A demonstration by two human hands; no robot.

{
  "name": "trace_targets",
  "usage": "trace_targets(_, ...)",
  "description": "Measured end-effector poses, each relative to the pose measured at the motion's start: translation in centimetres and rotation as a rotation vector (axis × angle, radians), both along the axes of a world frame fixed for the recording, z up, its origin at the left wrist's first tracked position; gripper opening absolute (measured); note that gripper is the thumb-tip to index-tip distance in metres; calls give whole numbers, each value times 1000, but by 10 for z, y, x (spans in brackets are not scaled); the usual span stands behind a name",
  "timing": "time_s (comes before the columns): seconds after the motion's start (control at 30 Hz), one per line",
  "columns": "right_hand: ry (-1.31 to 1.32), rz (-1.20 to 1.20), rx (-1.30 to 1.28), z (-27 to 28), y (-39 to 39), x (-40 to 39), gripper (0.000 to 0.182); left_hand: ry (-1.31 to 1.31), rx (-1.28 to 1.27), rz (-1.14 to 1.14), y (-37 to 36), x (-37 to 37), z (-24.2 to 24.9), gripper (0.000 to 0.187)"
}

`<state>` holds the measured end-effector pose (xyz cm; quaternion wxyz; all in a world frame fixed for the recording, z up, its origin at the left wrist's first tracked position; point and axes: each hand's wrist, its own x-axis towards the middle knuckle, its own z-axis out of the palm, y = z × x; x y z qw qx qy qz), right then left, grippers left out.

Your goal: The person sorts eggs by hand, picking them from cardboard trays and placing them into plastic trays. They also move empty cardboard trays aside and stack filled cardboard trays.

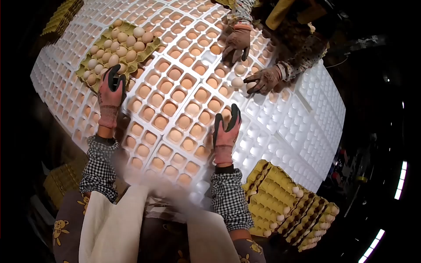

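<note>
My left hand point(111, 95), in a pink glove with dark fingertips, is at the near edge of a yellow egg tray point(144, 53). Its thumb and fingers are apart beside the nearest eggs, and nothing shows held between them. Brown and pale eggs point(114, 60) fill that tray, which rests on the white trays. My right hand point(226, 136), gloved alike, hovers low over a white plastic tray point(199, 90) with thumb and fingers spread. Just beyond its fingertips an egg point(226, 112) sits in a cell. Filled cells lie to its left, bare cells to its right.
Across from me, another person's gloved hands point(264, 80) work over the white trays, near a loose egg point(237, 83). Stacked yellow trays point(274, 197) with some eggs stand at the lower right. More yellow trays point(66, 179) are at the lower left.
</note>
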<state>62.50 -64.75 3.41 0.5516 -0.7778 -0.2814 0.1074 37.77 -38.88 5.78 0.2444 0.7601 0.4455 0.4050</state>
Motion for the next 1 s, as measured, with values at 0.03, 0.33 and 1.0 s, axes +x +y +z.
trace_targets(0.03,-10,52,-72,22,-27,-33,59,49,33,-72,-30,7,-1,37)
trace_targets(0.33,-229,-355,-253,154,-312,-60,38,70,-732,-1080,-299,106,-24,46)
trace_targets(1.0,377,-622,-431,-1,-584,73,51,-12,-252,-985,-443,142,-59,60)
